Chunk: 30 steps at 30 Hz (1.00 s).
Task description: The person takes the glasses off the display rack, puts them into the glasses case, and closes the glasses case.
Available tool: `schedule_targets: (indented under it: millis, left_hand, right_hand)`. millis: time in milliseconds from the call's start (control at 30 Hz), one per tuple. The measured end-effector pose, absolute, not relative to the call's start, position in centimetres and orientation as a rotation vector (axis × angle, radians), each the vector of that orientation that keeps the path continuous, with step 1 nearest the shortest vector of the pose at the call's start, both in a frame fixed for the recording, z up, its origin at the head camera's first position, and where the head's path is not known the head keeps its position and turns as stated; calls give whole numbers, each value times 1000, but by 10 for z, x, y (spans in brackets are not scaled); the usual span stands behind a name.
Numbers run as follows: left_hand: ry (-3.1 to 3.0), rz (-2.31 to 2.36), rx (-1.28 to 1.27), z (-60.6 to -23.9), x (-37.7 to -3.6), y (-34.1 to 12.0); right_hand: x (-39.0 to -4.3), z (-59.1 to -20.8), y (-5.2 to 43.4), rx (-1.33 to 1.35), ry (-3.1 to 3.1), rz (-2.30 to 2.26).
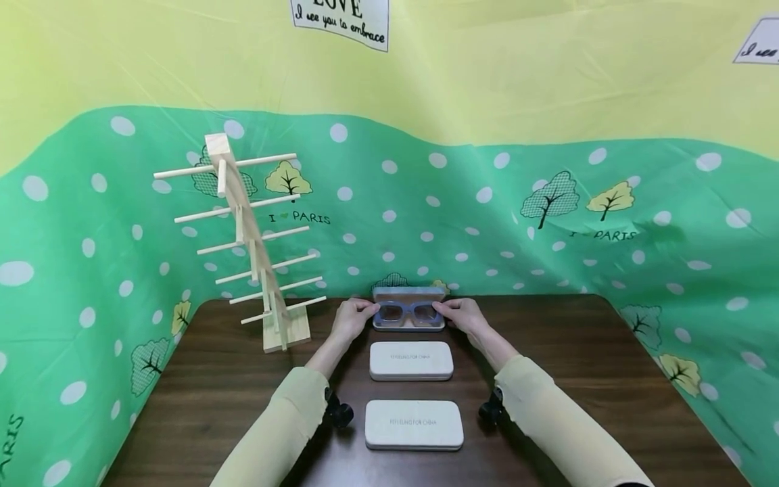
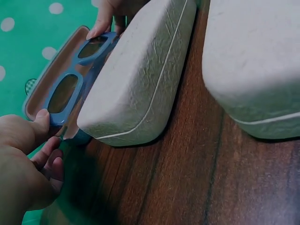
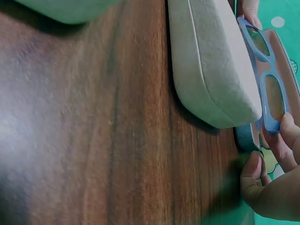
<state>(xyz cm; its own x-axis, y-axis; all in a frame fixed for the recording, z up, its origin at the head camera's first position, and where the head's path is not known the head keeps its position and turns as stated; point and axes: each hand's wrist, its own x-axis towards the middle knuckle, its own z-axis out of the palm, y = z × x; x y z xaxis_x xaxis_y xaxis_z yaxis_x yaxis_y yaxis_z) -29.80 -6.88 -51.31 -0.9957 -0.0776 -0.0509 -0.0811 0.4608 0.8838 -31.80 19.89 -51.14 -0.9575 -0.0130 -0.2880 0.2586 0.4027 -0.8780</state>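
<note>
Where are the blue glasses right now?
In the head view, the blue glasses sit at the far centre of the table in the open case, behind two closed cases, pinched at each end by the left hand and right hand.

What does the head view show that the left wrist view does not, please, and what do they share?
Only the head view shows the wooden rack, the whole table and the front closed case's full lid. Only the left wrist view shows the open case's tan lining. Both show the blue glasses, held at each end by the left hand and right hand, behind the middle closed case.
</note>
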Motion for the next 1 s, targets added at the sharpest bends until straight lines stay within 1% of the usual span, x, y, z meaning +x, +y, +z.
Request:
schedule_targets:
  millis: [333, 633, 1000]
  left_hand:
    - [2774, 1515, -171, -521, -303, -67]
    - [2820, 1538, -215, -525, -304, -66]
    - [2825, 1492, -334, -524, -306, -63]
  right_hand:
    - [-324, -516, 200, 196, 2474, -1525]
    - [-325, -518, 201, 197, 2491, -1547]
    - [-327, -523, 202, 197, 2434, -1636]
